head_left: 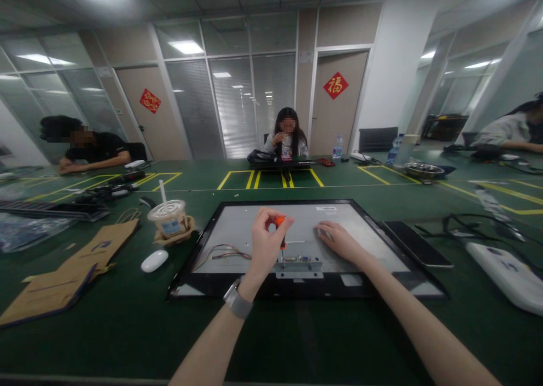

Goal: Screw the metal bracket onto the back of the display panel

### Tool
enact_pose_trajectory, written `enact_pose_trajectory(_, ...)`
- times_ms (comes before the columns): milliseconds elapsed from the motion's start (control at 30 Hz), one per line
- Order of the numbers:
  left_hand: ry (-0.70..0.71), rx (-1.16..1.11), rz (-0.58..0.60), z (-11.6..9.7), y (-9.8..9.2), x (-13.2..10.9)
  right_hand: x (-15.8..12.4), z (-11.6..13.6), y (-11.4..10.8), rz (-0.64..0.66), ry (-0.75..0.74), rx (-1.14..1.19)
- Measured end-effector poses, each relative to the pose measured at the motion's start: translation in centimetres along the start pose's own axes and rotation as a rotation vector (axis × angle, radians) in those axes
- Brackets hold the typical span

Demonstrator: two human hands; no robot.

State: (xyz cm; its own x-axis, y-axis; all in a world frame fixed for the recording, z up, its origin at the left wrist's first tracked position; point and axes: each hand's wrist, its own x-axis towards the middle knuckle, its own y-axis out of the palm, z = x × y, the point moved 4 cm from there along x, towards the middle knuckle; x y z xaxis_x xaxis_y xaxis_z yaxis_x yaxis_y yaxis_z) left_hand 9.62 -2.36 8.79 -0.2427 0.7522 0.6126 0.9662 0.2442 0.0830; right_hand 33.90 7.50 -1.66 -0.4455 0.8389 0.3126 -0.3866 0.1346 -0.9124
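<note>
Orange-handled screwdriver (pixel 282 240) upright over a metal bracket (pixel 299 273)

Your left hand (pixel 267 239) pinches its handle between thumb and fingertips, probably to keep it vertical; the shaft points down at the bracket on the flat panel (pixel 231 224). Your right hand (pixel 338 241) lies on the panel's grey back, fingers extended, gripping nothing visible, perhaps steadying it.

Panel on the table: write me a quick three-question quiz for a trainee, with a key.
1. Which of the wearer's hands holds the orange-handled screwdriver? A) left B) right C) both
2. True or false: the white mouse lies on top of the panel.
3. Fill in: a ____ stands up from the lidded cup.

Key: 1. A, the left hand. 2. False; it lies on the green table. 3. Straw.
</note>
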Motion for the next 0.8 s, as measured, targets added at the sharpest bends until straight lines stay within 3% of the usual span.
enact_pose_trajectory(233,-0.095,-0.110,0.079,-0.01,0.38,-0.27,-0.04,-0.22,0.18,0.004,-0.004,0.004)
enact_pose_trajectory(433,-0.087,-0.089,0.123,-0.33,0.55,-0.39,-0.05,0.01,-0.12,-0.010,-0.006,0.027)
enact_pose_trajectory(667,0.065,0.045,0.066,-0.50,0.31,-0.22,0.09,-0.47,0.33,-0.010,-0.017,0.010)
enact_pose_trajectory(800,0.063,0.047,0.051,-0.72,0.23,-0.14,0.06,-0.63,0.48,-0.019,-0.023,0.016)
